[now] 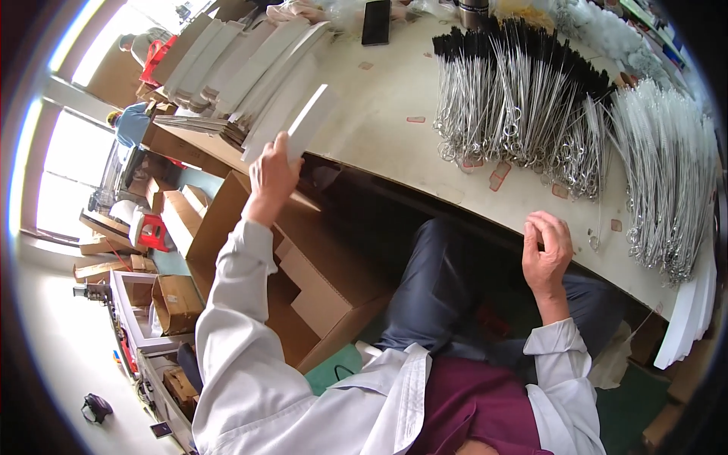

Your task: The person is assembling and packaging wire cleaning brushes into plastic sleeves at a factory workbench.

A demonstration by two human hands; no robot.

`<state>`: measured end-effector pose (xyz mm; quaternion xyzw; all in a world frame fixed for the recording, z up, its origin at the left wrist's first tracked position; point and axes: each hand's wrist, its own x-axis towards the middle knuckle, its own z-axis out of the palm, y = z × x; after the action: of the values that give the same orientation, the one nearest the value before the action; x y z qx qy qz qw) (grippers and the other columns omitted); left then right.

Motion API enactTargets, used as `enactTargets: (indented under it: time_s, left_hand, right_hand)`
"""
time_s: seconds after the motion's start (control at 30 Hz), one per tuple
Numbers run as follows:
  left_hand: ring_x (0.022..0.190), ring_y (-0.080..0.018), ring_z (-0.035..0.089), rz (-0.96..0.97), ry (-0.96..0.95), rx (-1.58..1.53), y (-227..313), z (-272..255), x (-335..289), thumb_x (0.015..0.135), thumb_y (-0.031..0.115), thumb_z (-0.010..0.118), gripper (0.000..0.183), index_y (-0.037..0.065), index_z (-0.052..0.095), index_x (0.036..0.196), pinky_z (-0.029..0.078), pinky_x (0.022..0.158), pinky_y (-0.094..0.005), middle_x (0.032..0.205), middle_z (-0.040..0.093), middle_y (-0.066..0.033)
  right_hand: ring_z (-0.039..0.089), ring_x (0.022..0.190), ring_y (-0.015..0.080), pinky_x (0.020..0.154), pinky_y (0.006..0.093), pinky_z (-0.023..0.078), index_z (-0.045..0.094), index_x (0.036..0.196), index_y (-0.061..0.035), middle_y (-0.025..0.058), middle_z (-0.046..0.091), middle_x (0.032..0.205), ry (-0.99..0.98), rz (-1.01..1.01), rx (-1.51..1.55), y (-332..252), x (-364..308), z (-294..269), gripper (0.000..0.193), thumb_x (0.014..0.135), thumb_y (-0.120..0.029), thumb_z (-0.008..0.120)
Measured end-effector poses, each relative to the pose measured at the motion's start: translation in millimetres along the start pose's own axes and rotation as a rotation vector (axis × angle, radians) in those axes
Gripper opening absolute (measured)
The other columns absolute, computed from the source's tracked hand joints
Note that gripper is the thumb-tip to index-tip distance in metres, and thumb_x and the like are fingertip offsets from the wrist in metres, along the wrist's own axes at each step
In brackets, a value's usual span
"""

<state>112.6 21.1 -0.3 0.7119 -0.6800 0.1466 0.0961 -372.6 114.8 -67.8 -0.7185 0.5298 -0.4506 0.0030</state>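
Note:
My left hand (274, 178) is closed on one end of a narrow, flat white carton (309, 121). It holds the carton tilted over the table's left edge, beside a stack of similar white cartons (265, 67). Loosely curled, my right hand (547, 254) hovers by the table's front edge with a gap between thumb and fingers and nothing visible in it. Beyond that hand lies a wide pile of thin wire brushes (516, 106) with black bristles and looped wire ends. Farther right is another pile of wire brushes (663, 174), with whitish bristles.
The pale table (379, 136) spans the far side, with a black phone (376, 23) and a metal cup (474, 12) at its back. An open cardboard box (326, 296) stands below my left arm. White strips (690, 318) hang over the right edge. People (133, 123) are at far left.

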Motion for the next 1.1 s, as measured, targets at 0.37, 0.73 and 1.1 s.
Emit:
enactTargets:
  time_s: [0.37, 0.73, 1.1]
  left_hand:
    - [0.104, -0.0287, 0.062, 0.241, 0.319, 0.535, -61.3, 94.0, 131.0, 0.087, 0.016, 0.062, 0.031, 0.003, 0.062, 0.115, 0.051, 0.090, -0.0388, 0.106, 0.064, -0.0119]
    - [0.144, -0.0403, 0.038, 0.096, -0.018, 0.551, -82.8, 128.6, 142.5, 0.099, 0.041, 0.059, 0.072, 0.012, 0.032, 0.160, 0.034, 0.115, -0.0570, 0.159, 0.039, -0.0173]
    - [0.127, -0.0394, 0.058, 0.464, 0.339, -0.269, 84.4, 32.8, 68.4, 0.096, 0.014, 0.069, 0.047, 0.001, 0.057, 0.139, 0.046, 0.109, -0.0459, 0.138, 0.061, -0.0216]
  right_hand:
    - [0.066, 0.084, 0.0304, 0.073, 0.0401, 0.054, 0.068, 0.094, -0.0027, 0.0114, 0.071, 0.099, 0.034, 0.038, -0.104, -1.9, -5.4, 4.0, 0.009, 0.086, 0.000, 0.071]
    - [0.065, 0.086, 0.0291, 0.079, 0.0399, 0.054, 0.066, 0.090, -0.0053, 0.0080, 0.068, 0.097, 0.096, 0.055, -0.017, 0.3, -7.4, 0.7, 0.008, 0.083, -0.003, 0.068]
    - [0.065, 0.095, 0.0328, 0.083, 0.0422, 0.054, 0.067, 0.104, -0.0050, 0.0124, 0.069, 0.106, 0.182, 0.182, -0.139, 10.7, -31.9, -102.7, 0.022, 0.085, -0.011, 0.075]
